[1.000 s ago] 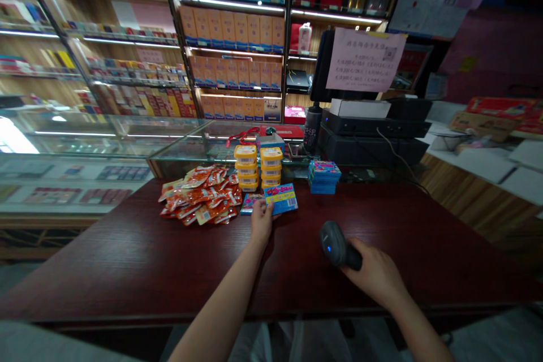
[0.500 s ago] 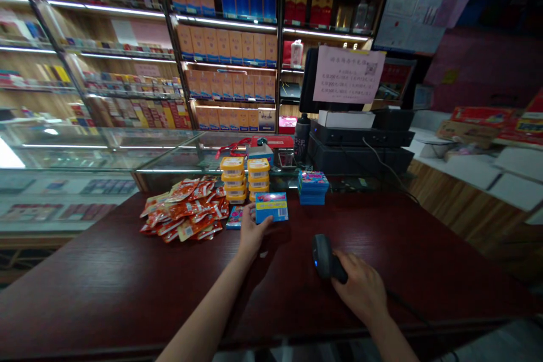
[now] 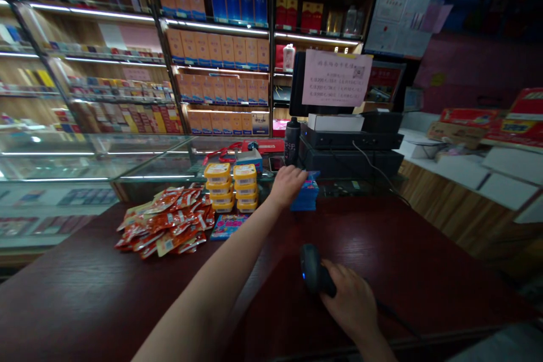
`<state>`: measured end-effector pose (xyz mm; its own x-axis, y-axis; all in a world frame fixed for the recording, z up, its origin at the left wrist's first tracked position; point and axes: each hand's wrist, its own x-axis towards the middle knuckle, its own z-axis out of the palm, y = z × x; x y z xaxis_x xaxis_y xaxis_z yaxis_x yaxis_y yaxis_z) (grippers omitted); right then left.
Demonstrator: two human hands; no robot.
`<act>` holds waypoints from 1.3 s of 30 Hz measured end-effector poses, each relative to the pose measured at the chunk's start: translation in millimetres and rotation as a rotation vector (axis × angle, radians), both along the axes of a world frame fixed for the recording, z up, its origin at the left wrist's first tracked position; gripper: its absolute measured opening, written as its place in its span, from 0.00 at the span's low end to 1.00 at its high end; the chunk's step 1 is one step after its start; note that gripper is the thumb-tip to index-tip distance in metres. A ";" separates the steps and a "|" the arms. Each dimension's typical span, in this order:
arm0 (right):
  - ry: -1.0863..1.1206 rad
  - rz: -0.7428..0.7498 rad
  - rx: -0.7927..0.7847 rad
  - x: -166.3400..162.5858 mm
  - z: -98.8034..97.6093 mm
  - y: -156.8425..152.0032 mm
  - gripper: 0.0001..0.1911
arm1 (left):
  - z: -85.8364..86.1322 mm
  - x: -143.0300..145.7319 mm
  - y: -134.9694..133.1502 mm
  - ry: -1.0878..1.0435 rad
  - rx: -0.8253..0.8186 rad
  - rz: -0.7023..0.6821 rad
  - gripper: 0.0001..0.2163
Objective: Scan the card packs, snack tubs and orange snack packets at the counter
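Note:
My left hand (image 3: pixel 287 185) reaches over the stack of blue packets (image 3: pixel 304 201) at the back of the counter. Its fingers are closed on a blue packet (image 3: pixel 314 174), of which only an edge shows beyond the fingertips. In my right hand (image 3: pixel 351 298), a black barcode scanner (image 3: pixel 313 269) is gripped by its handle, low over the counter, with a small blue light lit. Left of my left forearm, another blue packet (image 3: pixel 228 227) with pink print lies flat before two stacks of yellow-lidded tubs (image 3: pixel 220 188).
Orange-red snack pouches (image 3: pixel 169 218) lie heaped at the left on the dark counter (image 3: pixel 263 305). Behind stand a black bottle (image 3: pixel 291 141), a monitor with a paper notice (image 3: pixel 335 79) and a glass display case (image 3: pixel 148 164). The scanner's cable trails right.
My left hand has carried the blue packet right and back to the stack, away from the tubs. My right hand still holds the scanner, nearly unmoved. The view has shifted slightly.

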<state>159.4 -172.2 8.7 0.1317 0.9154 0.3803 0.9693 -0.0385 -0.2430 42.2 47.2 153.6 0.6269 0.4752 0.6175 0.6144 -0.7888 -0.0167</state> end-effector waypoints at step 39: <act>-0.031 0.067 0.057 9.1 -11.4 -0.7 0.20 | -91.5 -79.6 -58.0 -0.053 -0.317 0.474 0.12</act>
<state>168.5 -172.8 -2.6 0.0587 0.8985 0.4350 0.9763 0.0393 -0.2129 -37.4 -10.8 62.1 0.2719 0.8640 0.4238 0.8960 -0.3879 0.2161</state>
